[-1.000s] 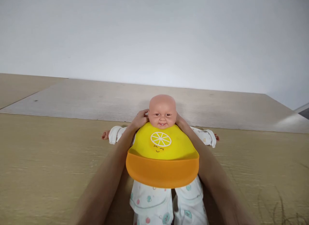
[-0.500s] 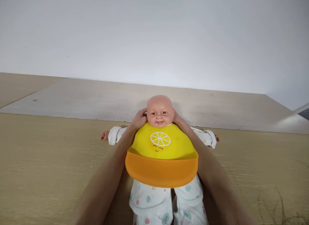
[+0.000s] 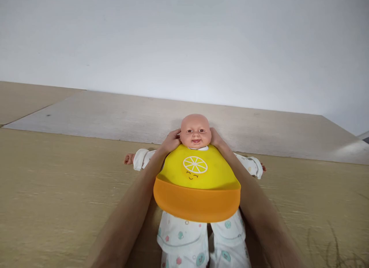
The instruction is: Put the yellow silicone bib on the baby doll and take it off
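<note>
step: both hands at bib neckline | left hand (image 3: 170, 141): narrow, curled against pink vinyl baby doll (image 3: 195, 131) neck | right hand (image 3: 216, 138): fingers hidden behind neck, grip unclear | doll: face-up on tan wooden bench (image 3: 57, 183), yellow-orange silicone bib (image 3: 196, 179) on chest

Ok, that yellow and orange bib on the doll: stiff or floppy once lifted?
Probably semi-stiff: the bib looks like moulded silicone, and its orange pocket seems to hold a curved shape on its own. It's likely light for its size, being a thin sheet. Some droop at the edges seems likely.
</note>
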Demonstrator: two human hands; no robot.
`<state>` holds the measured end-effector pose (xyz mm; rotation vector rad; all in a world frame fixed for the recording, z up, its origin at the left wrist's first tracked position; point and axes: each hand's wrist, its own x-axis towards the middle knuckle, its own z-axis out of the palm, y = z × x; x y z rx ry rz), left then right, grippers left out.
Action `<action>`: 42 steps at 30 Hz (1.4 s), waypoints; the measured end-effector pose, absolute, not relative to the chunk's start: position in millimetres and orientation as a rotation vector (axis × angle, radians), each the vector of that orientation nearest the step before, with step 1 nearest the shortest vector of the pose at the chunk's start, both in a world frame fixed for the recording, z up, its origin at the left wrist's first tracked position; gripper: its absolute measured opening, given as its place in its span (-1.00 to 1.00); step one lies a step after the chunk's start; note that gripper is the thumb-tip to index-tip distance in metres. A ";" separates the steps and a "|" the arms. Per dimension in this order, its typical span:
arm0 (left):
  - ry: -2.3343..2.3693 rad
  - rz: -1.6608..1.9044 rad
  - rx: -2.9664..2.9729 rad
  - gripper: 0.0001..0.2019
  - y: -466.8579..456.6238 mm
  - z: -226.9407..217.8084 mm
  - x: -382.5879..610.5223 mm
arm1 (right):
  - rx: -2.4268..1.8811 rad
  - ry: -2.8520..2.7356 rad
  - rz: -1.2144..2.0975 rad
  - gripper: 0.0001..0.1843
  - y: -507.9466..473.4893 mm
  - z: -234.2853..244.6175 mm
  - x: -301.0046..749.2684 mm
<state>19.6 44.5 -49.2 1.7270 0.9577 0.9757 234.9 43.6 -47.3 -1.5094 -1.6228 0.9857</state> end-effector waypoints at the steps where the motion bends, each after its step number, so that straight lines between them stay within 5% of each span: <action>1: 0.964 0.975 1.729 -0.52 44.9 -49.7 19.8 | -1.485 -1.594 1.011 -0.67 44.8 -48.6 235.3; 42: 1.082 0.882 1.806 -0.66 47.2 -48.8 13.5 | -1.501 -1.971 1.060 -0.55 38.3 -36.8 266.5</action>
